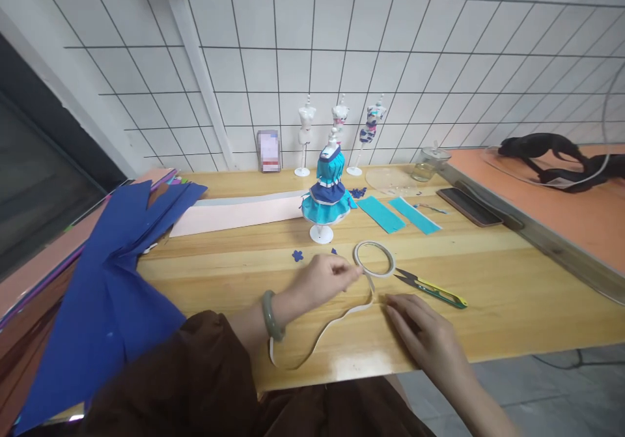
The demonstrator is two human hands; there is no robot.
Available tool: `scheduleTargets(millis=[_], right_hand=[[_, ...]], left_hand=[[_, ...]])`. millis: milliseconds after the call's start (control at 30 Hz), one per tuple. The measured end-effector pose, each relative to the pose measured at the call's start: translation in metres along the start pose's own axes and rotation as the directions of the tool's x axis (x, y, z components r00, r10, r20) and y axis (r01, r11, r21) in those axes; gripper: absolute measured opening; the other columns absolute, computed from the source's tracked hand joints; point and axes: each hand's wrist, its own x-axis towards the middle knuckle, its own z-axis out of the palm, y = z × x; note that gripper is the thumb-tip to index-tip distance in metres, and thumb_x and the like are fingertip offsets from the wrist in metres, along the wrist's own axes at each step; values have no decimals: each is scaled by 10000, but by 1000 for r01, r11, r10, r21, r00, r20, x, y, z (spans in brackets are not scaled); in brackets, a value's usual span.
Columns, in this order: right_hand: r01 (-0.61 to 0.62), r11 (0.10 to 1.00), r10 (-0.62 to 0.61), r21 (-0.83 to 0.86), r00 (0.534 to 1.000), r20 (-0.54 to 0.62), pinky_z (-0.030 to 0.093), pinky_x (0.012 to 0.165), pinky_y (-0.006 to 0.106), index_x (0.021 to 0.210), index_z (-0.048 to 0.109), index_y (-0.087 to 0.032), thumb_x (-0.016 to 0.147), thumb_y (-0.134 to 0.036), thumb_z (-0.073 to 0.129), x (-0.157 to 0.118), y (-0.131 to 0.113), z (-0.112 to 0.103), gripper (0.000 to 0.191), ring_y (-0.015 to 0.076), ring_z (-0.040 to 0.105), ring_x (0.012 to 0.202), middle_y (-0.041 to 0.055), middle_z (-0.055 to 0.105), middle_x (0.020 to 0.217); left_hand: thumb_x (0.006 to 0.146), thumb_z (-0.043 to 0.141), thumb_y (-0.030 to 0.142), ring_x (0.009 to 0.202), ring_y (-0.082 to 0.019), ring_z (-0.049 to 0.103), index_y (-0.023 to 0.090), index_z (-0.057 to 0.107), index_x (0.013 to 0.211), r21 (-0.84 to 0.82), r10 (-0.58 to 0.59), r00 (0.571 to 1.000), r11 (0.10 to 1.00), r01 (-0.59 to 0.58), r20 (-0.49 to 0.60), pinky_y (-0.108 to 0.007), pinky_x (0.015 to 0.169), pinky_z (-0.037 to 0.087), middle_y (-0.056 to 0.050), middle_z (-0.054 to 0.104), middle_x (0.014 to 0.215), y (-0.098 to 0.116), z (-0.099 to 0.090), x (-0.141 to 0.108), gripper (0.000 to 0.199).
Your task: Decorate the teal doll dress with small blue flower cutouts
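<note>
Left grip [324, 279] is reaching to the near-left edge of the tape roll [392, 266], its fingers curling with the fingertips close to the rim; I cannot tell whether they are pinching the tape. The tape roll is lying flat on the tabletop [517, 307], and a narrow strip [360, 307] is trailing from beside its near edge toward the person, winding leftward below the left wrist, which is wearing a green bangle [272, 316]. Right grip [428, 334] is resting on the near side of the roll, its bent fingers pointing toward the strip; I cannot tell whether they are pressing together. Small snips [433, 290] are lying just right of the roll, their blades pointing toward it. A blue flower [297, 255] is sitting left of the roll, beyond the left forearm. Behind the roll and to its left, a little stand is wearing a tiered teal and blue dress [328, 186]. Two teal pieces, one [381, 214] nearer the dress and another [415, 215] farther right, are lying behind the roll. Well left of the roll, blue cloth [110, 281] is spreading in folds, and a pale pink strip of material [239, 215] is stretching between it and the dress.
</note>
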Motion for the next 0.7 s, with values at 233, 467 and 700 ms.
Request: scheduleTargets(millis=[233,467,700], right_hand=[[-44,999,45,-26,998,50,521,640,264,1003,612,-212,876,-301,450,7,-4,2,225,176,655,780,72,649,919],[-63,998,62,-1,996,68,510,644,265,945,616,-220,882,-273,440,9,-7,0,194,174,648,760,68,641,898],[-86,996,85,13,995,56,485,627,256,849,600,-208,885,-265,437,9,-7,0,177,163,636,719,48,633,824]], left_hand=[[723,605,309,699,-117,533,219,601,1024,324,128,963,924,-203,237,-213,608,376,-2,625,872,4,29,-7,315],[777,487,193,690,-126,552,227,562,1102,316,117,960,928,-198,256,-219,620,378,4,645,802,-5,36,3,336],[737,514,181,705,-132,558,216,576,1087,348,118,948,911,-221,294,-221,624,379,8,647,787,-7,38,12,357]])
